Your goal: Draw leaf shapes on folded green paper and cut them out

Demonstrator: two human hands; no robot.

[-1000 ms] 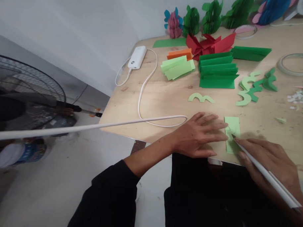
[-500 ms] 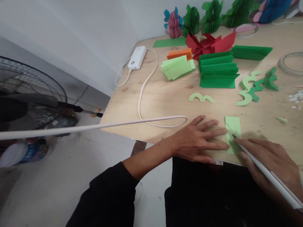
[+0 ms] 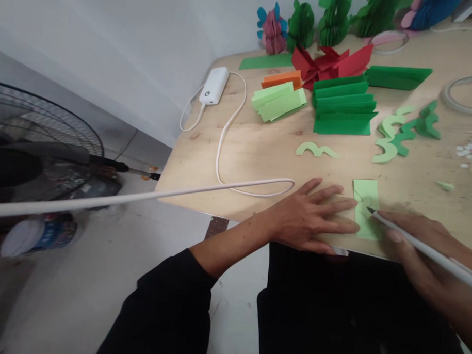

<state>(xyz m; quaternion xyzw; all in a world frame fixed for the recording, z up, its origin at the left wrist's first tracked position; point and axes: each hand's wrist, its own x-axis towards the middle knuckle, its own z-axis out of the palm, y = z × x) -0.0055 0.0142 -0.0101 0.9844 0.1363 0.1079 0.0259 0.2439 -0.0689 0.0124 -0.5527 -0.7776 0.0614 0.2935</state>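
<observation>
My left hand (image 3: pixel 312 216) lies flat with its fingers spread, and its fingertips press on the left edge of a light green paper strip (image 3: pixel 367 189). A curved line is drawn across the strip's upper half. My right hand (image 3: pixel 431 246) is closed around a white pen (image 3: pixel 423 243), whose dark tip rests on the strip. Above my left hand lies a wavy light green paper cutout (image 3: pixel 316 149). More wavy cutouts (image 3: pixel 387 150) in light and darker green sit farther back on the right.
Folded dark green papers (image 3: pixel 342 119), light green papers (image 3: pixel 279 103), an orange piece and red papers (image 3: pixel 327 66) lie behind. A white power bank (image 3: pixel 215 86) trails a white cable (image 3: pixel 142 197) across the table's left corner. A tape roll (image 3: pixel 467 97) is at right; a fan (image 3: pixel 44 139) stands left.
The pen tip has moved slightly right and the drawn curve on the strip is longer. My right hand has shifted right and turned a little. My left hand stays in place.
</observation>
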